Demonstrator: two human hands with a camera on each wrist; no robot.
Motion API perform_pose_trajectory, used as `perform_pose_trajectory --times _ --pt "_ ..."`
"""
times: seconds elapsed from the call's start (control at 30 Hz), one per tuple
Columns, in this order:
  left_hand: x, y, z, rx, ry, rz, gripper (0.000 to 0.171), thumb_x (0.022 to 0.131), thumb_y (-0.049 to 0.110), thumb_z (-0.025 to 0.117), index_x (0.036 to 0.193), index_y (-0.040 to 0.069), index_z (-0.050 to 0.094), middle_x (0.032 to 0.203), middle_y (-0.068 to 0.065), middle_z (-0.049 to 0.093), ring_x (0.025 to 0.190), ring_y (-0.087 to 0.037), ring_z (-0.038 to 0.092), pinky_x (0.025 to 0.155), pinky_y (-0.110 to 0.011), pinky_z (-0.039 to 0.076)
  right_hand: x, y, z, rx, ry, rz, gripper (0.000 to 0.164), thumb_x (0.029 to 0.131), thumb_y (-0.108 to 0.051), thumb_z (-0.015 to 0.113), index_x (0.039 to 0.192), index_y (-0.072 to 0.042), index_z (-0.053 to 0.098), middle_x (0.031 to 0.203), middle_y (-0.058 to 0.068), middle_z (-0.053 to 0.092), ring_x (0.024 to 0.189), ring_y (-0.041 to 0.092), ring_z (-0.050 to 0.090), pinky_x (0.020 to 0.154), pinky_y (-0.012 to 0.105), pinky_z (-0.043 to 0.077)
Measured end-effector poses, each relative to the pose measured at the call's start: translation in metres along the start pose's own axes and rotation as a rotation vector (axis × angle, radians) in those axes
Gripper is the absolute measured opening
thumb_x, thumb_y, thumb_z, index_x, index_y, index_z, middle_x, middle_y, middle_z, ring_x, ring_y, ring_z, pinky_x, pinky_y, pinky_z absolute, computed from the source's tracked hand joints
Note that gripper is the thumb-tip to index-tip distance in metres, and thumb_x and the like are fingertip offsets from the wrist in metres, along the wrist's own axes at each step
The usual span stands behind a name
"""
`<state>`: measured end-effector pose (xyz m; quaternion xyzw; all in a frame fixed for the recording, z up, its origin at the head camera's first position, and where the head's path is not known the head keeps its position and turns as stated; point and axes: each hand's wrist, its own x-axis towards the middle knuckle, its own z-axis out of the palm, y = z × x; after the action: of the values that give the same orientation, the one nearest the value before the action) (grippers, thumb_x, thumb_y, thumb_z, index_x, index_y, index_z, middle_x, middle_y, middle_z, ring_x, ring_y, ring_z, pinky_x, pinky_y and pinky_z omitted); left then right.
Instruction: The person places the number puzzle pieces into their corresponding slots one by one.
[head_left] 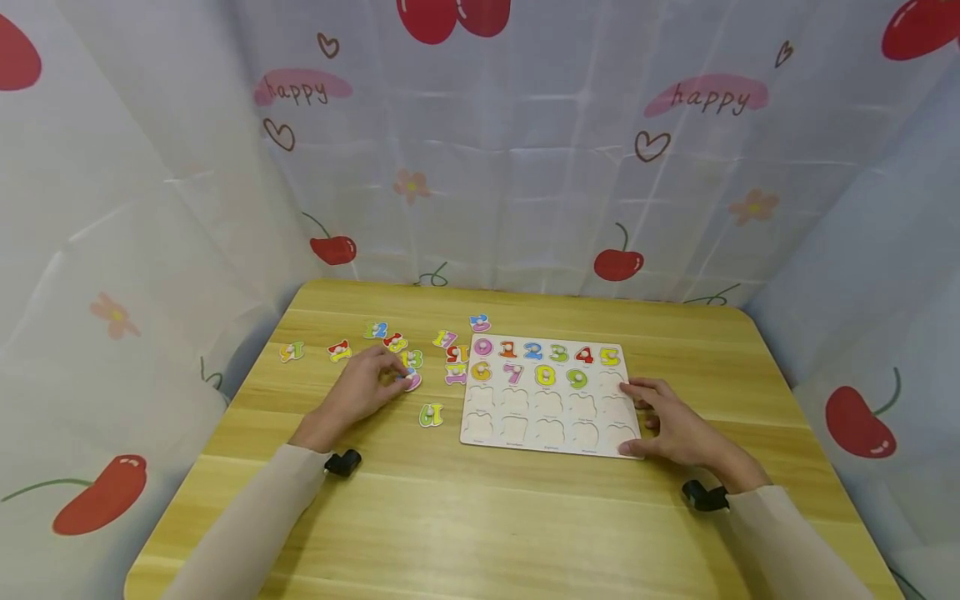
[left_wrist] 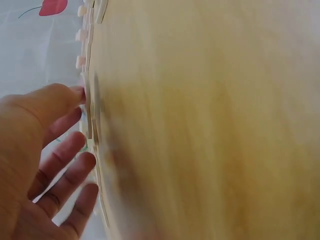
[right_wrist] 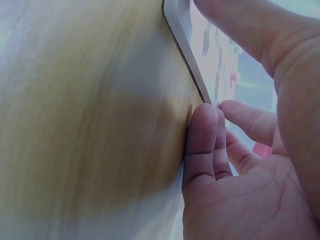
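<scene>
In the head view my left hand pinches a purple-and-blue number piece between thumb and index finger. Its other fingers are spread and loosely bent in the left wrist view, close beside the thin edges of the pieces. At the right side of a wooden number puzzle board, my right hand holds the edge, thumb at the near corner and fingertips farther up. Number pieces 0 to 9 fill the upper slots, including a yellow 8; the lower slots are bare outlines.
Left of the board lie several loose two-digit pieces, among them a green 19, a pink 17 and a blue-and-green 12. Another blue-and-purple piece lies behind the board. A cherry-print curtain surrounds the wooden table.
</scene>
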<state>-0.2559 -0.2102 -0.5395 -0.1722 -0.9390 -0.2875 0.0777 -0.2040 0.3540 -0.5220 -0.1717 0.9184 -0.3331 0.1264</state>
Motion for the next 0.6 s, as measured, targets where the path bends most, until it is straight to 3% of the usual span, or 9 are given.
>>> perform_pose_trajectory --times 0.3,0.6 --pt "0.009 0.02 0.0 -0.131 0.031 0.018 0.015 0.1 0.017 0.095 0.102 0.01 0.082 0.123 -0.009 0.085 0.11 -0.028 0.083 0.099 -0.048 0.071 -0.001 -0.001 -0.002 0.003 -0.005 0.002 0.106 0.09 -0.032 0.104 0.172 0.004 0.048 0.179 0.031 0.033 0.143 0.046 0.06 0.111 0.053 0.064" --pt "0.022 0.042 0.011 -0.185 0.047 0.093 0.014 0.1 0.014 0.093 0.111 0.012 0.085 0.112 -0.006 0.083 0.098 -0.023 0.078 0.092 -0.041 0.07 0.0 0.0 -0.001 0.005 -0.007 -0.003 0.106 0.091 -0.033 0.104 0.173 0.004 0.048 0.179 0.031 0.033 0.144 0.047 0.061 0.112 0.054 0.064"
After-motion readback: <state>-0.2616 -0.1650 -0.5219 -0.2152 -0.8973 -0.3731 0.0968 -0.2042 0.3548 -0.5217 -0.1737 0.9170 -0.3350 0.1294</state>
